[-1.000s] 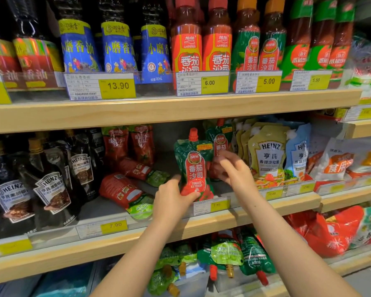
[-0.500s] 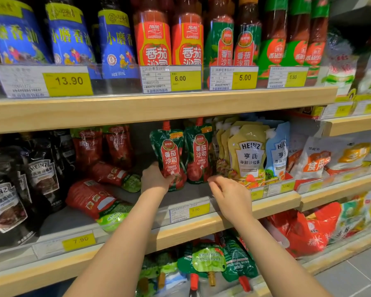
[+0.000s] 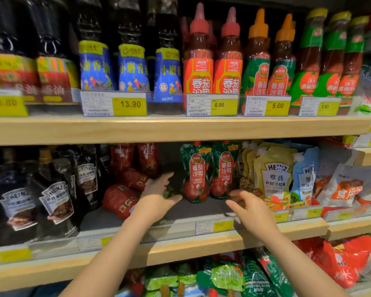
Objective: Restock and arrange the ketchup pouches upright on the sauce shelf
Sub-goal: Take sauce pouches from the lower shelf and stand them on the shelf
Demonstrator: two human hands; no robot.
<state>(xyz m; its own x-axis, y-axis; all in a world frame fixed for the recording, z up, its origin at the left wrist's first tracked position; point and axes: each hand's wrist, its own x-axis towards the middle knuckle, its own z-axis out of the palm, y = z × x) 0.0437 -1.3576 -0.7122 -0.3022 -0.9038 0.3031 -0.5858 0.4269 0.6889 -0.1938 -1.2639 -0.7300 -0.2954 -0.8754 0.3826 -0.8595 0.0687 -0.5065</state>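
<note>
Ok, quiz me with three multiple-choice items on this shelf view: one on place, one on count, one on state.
1. Where do the green ketchup pouches stand?
A. left of the yellow Heinz pouches
B. on the top shelf
C. on the floor

2. How many green pouches stand upright in front?
A. one
B. two
C. five

3. What are the hands doing?
A. both gripping pouches
B. both open, holding nothing
C. holding a price tag

Answers: 1 A, they stand side by side; 2 B, a pair shows; 3 B, left hand and right hand have spread fingers.
</note>
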